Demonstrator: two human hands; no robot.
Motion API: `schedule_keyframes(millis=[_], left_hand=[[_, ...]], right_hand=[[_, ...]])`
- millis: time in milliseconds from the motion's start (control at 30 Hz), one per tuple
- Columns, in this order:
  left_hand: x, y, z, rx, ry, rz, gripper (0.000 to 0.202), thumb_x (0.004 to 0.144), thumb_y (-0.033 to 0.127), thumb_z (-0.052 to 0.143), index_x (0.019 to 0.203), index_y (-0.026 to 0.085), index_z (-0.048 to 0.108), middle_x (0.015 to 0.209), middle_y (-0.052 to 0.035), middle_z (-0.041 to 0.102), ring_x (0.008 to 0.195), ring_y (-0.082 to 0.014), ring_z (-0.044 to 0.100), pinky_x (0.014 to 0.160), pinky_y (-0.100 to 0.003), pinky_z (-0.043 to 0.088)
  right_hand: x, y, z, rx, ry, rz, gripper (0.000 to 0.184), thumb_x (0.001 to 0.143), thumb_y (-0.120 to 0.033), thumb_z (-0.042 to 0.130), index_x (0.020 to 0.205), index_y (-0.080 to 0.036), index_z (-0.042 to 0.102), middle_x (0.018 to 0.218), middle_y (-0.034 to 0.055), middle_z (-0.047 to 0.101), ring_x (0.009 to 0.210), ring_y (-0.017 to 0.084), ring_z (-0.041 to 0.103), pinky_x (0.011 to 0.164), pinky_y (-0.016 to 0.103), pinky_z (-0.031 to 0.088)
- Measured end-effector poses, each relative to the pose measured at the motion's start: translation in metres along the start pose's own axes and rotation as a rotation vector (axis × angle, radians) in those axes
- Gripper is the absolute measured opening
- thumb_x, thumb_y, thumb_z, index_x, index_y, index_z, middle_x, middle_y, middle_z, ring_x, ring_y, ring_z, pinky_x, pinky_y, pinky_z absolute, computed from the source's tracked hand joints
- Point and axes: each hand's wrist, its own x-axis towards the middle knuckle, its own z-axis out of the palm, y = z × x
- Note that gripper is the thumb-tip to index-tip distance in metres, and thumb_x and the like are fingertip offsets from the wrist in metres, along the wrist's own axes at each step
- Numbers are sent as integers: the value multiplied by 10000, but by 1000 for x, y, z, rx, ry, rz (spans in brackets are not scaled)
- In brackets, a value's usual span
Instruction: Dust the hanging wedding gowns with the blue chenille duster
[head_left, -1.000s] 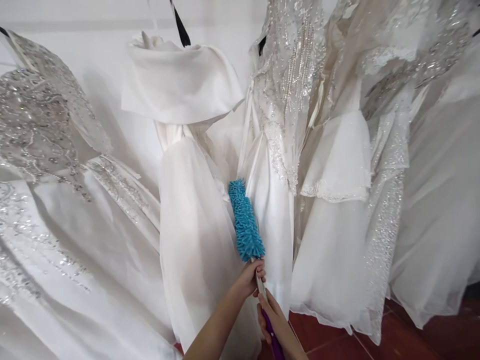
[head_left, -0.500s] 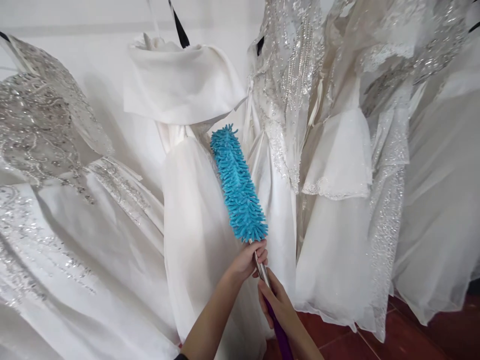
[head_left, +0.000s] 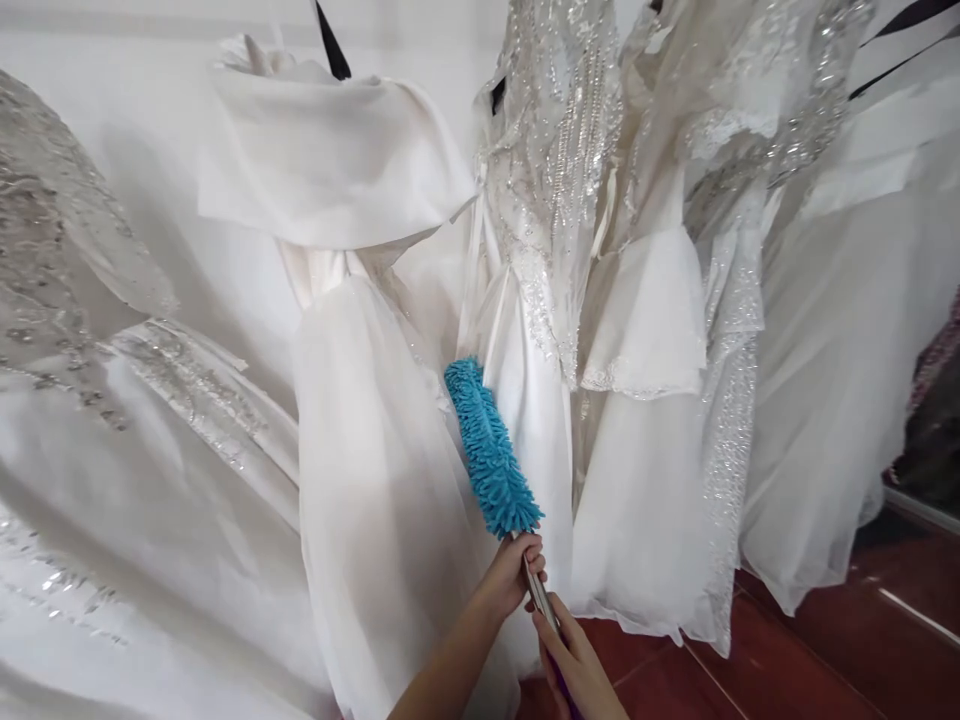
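Note:
A duster [head_left: 493, 455] with a fluffy blue head leans up and to the left in front of the white dresses. My left hand [head_left: 516, 572] is closed around the metal shaft just below the blue head. Lower down, my right hand [head_left: 574, 660] grips the shaft where it meets the purple handle, which is partly hidden by the fingers. Behind the duster's head hangs a plain white gown [head_left: 367, 420] with a wide folded top. Right beside it is a beaded white gown [head_left: 536, 300]; whether the duster touches either fabric I cannot tell.
At the left hangs a silver-beaded gown [head_left: 75, 260] with a broad skirt. A tiered gown with a lace hem [head_left: 649, 320] and a plain sheer gown [head_left: 825, 380] hang to the right. The wall [head_left: 142, 60] behind is white. Red tiles [head_left: 795, 660] cover the floor.
The duster and both hands have moved down and slightly right, so the blue head sits lower against the dresses. My view has shifted right, showing more of the floor there.

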Motion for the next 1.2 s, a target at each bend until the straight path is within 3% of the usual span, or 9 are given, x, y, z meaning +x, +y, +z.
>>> schedule_keyframes(millis=[133,333,433,567,733,967,1067,1200], left_hand=[[2,-1,13,-33,-80,-6,327,580,251,619,865,204,467,421,143,273,360,-52,223,470,-218,325],[-3,32,53,106,-287,17,275,637,331,614,602,209,370,405,116,243,370,-52,272,481,-233,302],[1,47,74,125,-369,66,269,671,332,598,601,205,372,422,112,250,381,-53,279,498,-235,314],[23,51,96,100,-436,135,182,707,294,572,667,195,424,430,110,288,395,-58,290,525,-236,335],[66,38,115,68,-347,189,172,683,295,582,767,185,480,418,121,305,377,-60,266,511,-245,337],[98,11,120,-77,-244,172,260,630,283,606,838,183,487,425,131,309,379,-54,237,518,-239,333],[103,1,112,-95,-250,152,217,616,269,597,782,185,485,435,126,304,384,-51,228,541,-250,353],[104,0,96,-61,-297,103,163,606,251,572,710,194,460,439,121,289,387,-51,231,561,-267,368]], right_hand=[[-9,-7,-12,-103,49,-93,477,808,-632,451,1064,-239,536,384,-97,436,263,115,403,264,196,311],[-2,-37,-26,-267,225,-287,378,849,-535,458,998,-209,577,453,-72,463,401,135,478,389,201,392],[6,-51,-36,-390,317,-381,354,860,-497,454,978,-182,568,497,-64,476,423,125,459,422,195,389],[18,-72,-62,-580,382,-395,355,874,-470,430,1028,-171,543,554,-42,526,436,138,477,457,212,394],[36,-87,-105,-654,322,-345,352,879,-484,391,1045,-195,502,514,-78,392,434,156,442,462,223,346],[63,-70,-158,-672,89,-301,340,882,-478,387,1049,-196,479,537,-83,356,452,149,411,482,230,321],[69,-53,-163,-620,99,-329,347,865,-504,395,1015,-209,498,534,-84,362,437,142,396,469,228,325],[74,-34,-151,-530,182,-384,343,844,-528,409,952,-223,522,532,-73,403,433,141,404,465,233,355]])
